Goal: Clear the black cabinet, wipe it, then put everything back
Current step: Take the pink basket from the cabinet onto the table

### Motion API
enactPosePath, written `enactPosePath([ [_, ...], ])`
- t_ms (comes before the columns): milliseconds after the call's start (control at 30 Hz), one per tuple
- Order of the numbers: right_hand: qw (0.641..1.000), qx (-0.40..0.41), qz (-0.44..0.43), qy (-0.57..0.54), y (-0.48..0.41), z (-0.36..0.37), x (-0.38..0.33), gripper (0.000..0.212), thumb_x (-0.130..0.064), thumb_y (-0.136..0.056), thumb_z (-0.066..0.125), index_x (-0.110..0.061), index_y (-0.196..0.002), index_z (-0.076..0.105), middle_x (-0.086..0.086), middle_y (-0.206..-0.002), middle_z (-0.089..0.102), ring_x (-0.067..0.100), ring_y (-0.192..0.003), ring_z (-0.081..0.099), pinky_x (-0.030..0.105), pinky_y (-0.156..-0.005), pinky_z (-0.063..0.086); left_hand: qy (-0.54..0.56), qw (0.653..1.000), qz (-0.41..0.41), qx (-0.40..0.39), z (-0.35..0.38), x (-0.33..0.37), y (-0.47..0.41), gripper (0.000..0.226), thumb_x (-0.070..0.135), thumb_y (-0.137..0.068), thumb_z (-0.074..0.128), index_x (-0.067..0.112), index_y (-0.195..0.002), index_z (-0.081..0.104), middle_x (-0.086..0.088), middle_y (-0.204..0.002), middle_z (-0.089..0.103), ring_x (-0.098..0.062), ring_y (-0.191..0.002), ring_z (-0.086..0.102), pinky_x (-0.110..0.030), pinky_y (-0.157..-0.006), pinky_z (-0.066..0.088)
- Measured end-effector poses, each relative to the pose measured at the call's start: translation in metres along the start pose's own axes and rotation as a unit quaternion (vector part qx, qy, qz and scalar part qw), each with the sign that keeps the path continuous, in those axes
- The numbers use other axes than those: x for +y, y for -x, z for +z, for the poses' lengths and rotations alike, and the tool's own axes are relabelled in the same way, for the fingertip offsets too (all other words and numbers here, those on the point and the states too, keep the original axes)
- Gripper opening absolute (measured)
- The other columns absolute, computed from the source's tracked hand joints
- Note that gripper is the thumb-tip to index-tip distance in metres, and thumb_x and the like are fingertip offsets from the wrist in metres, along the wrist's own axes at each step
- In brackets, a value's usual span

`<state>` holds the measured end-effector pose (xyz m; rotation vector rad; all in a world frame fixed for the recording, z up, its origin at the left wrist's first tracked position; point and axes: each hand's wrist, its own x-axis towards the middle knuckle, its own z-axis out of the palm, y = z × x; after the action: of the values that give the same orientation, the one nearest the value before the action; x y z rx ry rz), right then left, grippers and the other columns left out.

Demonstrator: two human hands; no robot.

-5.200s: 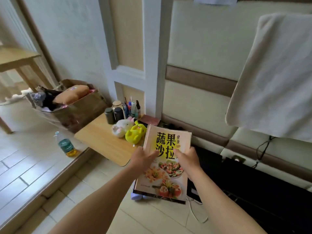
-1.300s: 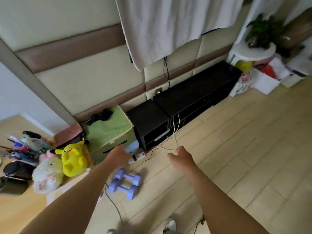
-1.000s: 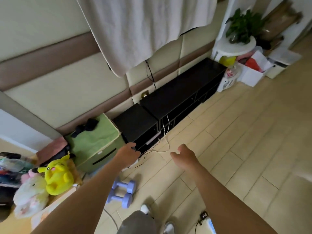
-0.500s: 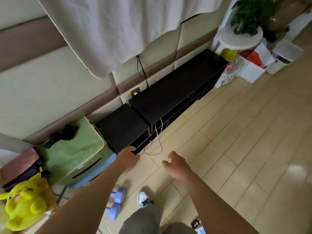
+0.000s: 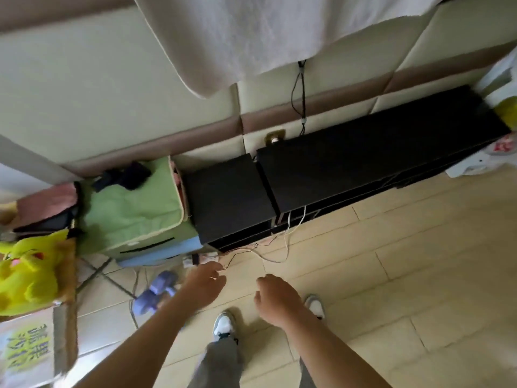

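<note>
**Head view**

1. Change since 0.5 s ago: the camera has tipped further down and now looks almost straight onto the cabinet top. The left hand (image 5: 205,284) was at the front corner of the small unit. It now sits apart from it, over the floor (image 5: 419,275). The right hand (image 5: 275,298) has dropped with it. The book (image 5: 25,351) that both hands held 5.2 s ago now lies at the lower left edge, under the yellow plush toy (image 5: 25,270).
2. Hand state: both hands show loosely curled fingers and hold nothing visible. A thin wire (image 5: 240,254) ends just beside the left fingertips; contact cannot be confirmed.
3. Task item: the black cabinet consists of 2 units set against the padded wall, a small unit (image 5: 226,197) and a long unit (image 5: 377,152), touching end to end. The shelf openings under the front edge are mostly hidden from this angle, so their contents cannot be told. White cables (image 5: 288,239) hang out at the joint and trail onto the floor.
4. Governing relation: the cabinet lies ahead of both hands. Its long axis runs along the wall, from the green storage box (image 5: 131,208) on the left toward the far right. The left hand is nearer the small unit; the right hand faces the joint and the near end of the long unit.
5. Judgement: reaching the shelves likely requires lowering both hands toward the front face, past the cables.
6. Adjacent items: purple dumbbells (image 5: 155,292) lie just left of the left forearm. A pale cloth (image 5: 265,32) hangs above.
</note>
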<state>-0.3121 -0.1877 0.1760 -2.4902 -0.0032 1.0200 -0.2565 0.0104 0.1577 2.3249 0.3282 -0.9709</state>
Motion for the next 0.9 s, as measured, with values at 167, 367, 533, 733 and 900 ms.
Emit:
enactPosePath([
  [167,0.985,-0.005,-0.113,0.129,-0.117,0.038,0.056,0.030,-0.010,-0.098,0.045,-0.003,-0.123,0.059,0.015,-0.124,0.059,0.032,-0.115,0.056,0.043,-0.096,0.051,0.026,0.999,-0.023,0.012,0.077,-0.027,-0.082,0.031,0.018,-0.097,0.060,0.015,-0.128,0.062,-0.005,-0.111,0.067,-0.020,-0.092,0.064,-0.021,-0.073,0.047],
  [367,0.972,0.012,-0.115,0.204,-0.295,0.140,0.140,0.032,-0.002,-0.091,0.046,-0.004,-0.117,0.065,0.015,-0.119,0.064,0.033,-0.109,0.062,0.043,-0.088,0.056,-0.071,0.995,0.056,0.051,0.190,-0.070,-0.244,0.033,0.022,-0.100,0.047,0.010,-0.127,0.063,-0.008,-0.121,0.067,-0.028,-0.114,0.061,-0.026,-0.090,0.043],
  [533,0.913,0.060,-0.203,0.349,-0.431,0.199,0.189,0.032,-0.007,-0.095,0.047,-0.011,-0.119,0.069,0.009,-0.121,0.066,0.029,-0.118,0.059,0.040,-0.097,0.051,-0.095,0.989,0.051,0.100,0.256,-0.116,-0.370,0.046,0.023,-0.099,0.040,0.021,-0.145,0.046,-0.014,-0.137,0.058,-0.033,-0.124,0.055,-0.040,-0.103,0.045],
  [733,0.913,0.033,-0.123,0.386,-0.512,0.194,0.221,0.030,-0.006,-0.095,0.049,-0.011,-0.120,0.066,0.010,-0.122,0.064,0.033,-0.108,0.062,0.042,-0.085,0.054,-0.120,0.973,0.105,0.164,0.293,-0.128,-0.456,0.044,0.032,-0.103,0.037,0.019,-0.145,0.039,-0.016,-0.130,0.056,-0.038,-0.115,0.057,-0.041,-0.092,0.046],
  [900,0.929,-0.002,-0.029,0.368,-0.516,0.186,0.262,0.026,-0.005,-0.095,0.052,-0.008,-0.118,0.064,0.008,-0.108,0.059,0.028,-0.095,0.057,0.036,-0.079,0.047,-0.174,0.954,0.115,0.218,0.291,-0.117,-0.492,0.040,0.035,-0.104,0.029,0.014,-0.097,0.062,-0.017,-0.099,0.068,-0.036,-0.086,0.061,-0.036,-0.073,0.044],
])
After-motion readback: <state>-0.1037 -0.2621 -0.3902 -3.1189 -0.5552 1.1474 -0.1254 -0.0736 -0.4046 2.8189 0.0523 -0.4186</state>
